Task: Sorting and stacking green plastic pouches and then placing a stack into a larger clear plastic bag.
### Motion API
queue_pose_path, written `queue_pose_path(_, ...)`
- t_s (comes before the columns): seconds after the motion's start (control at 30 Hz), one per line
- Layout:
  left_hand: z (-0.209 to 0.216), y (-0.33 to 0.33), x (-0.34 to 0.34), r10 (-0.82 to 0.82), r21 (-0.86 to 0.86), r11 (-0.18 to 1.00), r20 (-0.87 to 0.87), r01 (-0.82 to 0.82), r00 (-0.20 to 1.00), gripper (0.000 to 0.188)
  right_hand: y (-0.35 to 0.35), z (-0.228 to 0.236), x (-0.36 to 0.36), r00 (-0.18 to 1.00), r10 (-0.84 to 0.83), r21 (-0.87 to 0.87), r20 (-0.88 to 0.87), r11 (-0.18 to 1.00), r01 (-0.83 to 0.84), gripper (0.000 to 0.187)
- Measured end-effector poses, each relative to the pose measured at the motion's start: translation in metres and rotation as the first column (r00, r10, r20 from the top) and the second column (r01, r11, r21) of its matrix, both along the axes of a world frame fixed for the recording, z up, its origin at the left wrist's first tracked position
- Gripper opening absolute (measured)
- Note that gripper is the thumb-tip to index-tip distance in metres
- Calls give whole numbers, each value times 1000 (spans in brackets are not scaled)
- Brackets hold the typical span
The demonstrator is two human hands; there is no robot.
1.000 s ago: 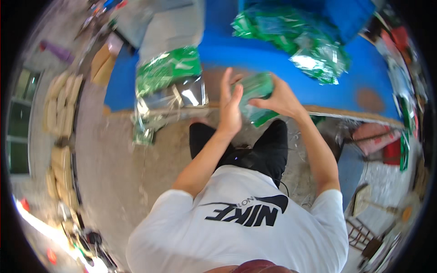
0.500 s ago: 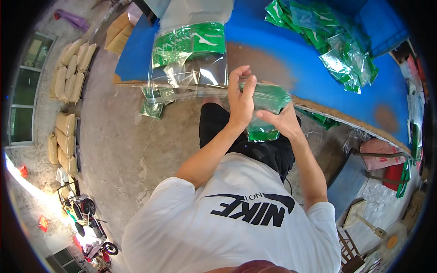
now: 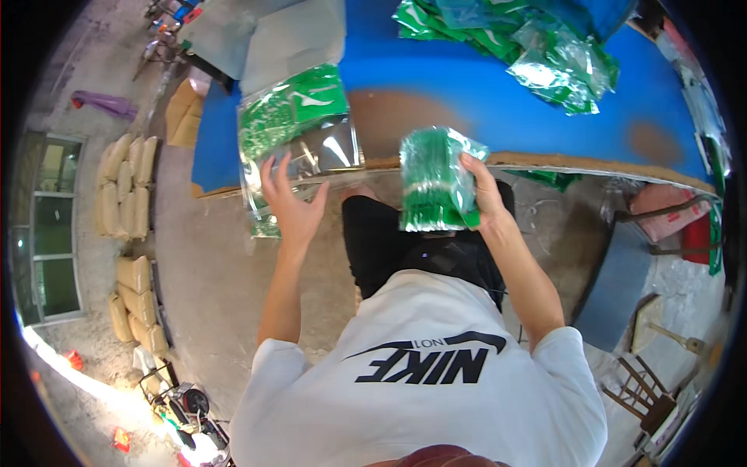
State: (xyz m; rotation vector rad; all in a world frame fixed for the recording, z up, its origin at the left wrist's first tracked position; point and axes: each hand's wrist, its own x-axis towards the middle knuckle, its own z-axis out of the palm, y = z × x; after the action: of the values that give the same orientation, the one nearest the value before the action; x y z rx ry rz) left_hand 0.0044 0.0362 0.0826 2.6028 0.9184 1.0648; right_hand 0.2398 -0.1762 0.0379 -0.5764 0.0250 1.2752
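My right hand (image 3: 488,194) grips a thick stack of green plastic packets (image 3: 436,183) by its right side, thumb on top. The stack is held over my lap, close to the table's front edge. Further left, my left hand (image 3: 294,204) has its fingers spread, at the near end of a large clear bag (image 3: 336,144) lying on the table. Inside that bag, more green packets (image 3: 292,113) are lined up at the far end. Whether my left fingertips touch the film I cannot tell.
The blue table (image 3: 381,62) has a worn brown front edge. A heap of green packets (image 3: 537,54) lies on it at the far right. Right of me stands a blue-grey bench (image 3: 618,284). Filled sacks (image 3: 124,187) are stacked along the left wall.
My left hand has let go of the stack and moved left to the clear bag, opening its fingers. My right hand keeps the stack, which is now turned more upright in view.
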Motion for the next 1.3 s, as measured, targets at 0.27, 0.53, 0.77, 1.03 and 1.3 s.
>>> queue_pose_path(0.27,-4,74,-27,-66,177,977,-289,122,955,58,7,11,-34,832,-38,-98,554,989,111,40)
queue_pose_path(0.53,3,-30,22,-258,-686,540,418,489,871,72,-1,32,-37,713,-108,3,693,989,147,41)
queue_pose_path(0.77,-37,-117,91,16,-777,-10,629,629,778,80,-19,64,-34,322,98,-226,942,893,389,77)
queue_pose_path(1.03,-62,-125,92,189,-603,-450,657,659,730,70,-59,65,-28,363,151,-281,919,898,338,73)
queue_pose_path(1.3,-54,-121,61,47,-705,-519,540,483,840,38,-49,64,-10,496,-65,-72,866,965,251,40)
